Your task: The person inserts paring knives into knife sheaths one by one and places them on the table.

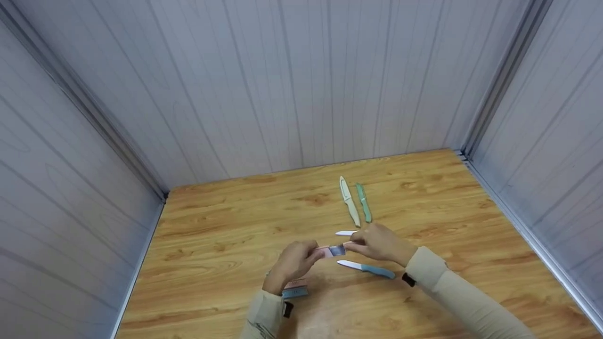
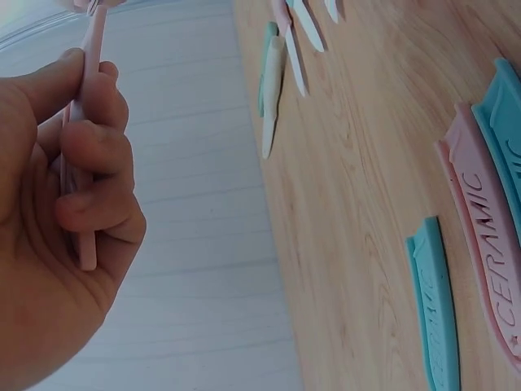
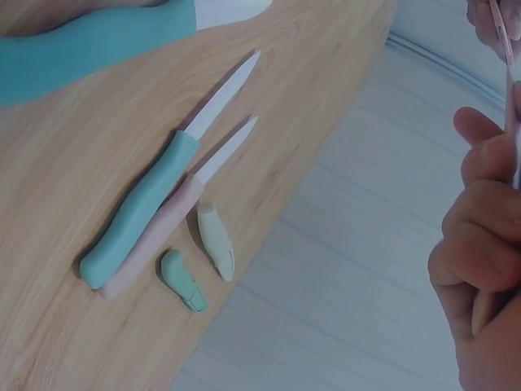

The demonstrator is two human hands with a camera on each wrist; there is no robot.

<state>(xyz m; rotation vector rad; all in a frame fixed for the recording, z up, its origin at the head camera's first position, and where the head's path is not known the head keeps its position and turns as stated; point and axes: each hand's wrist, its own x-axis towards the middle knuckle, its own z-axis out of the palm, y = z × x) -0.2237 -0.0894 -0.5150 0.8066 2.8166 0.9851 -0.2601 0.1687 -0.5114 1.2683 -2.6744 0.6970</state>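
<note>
Both hands hold a pink knife and its pink sheath between them over the table, with a stretch of greyish blade (image 1: 337, 250) showing. My left hand (image 1: 293, 261) grips the flat pink sheath (image 2: 87, 252), thumb on one side and fingers curled on the other. Pinched in my right hand (image 1: 381, 242) is the other pink end, mostly covered by the fingers. Below the right hand lies a teal knife (image 1: 377, 270) with a bare white blade. Another white blade (image 1: 345, 232) pokes out past the right hand; in the right wrist view a pink-handled knife (image 3: 159, 236) lies beside a smaller-looking teal one (image 3: 146, 204).
Farther back, a cream knife (image 1: 351, 207) and a green knife (image 1: 364, 205) lie side by side. Near the left forearm are a pink sheath (image 2: 480, 236) marked CERAMIC, a teal sheath (image 2: 505, 130) and a smaller teal sheath (image 2: 435, 301). Pale panel walls (image 1: 301, 84) enclose the wooden table (image 1: 212, 263).
</note>
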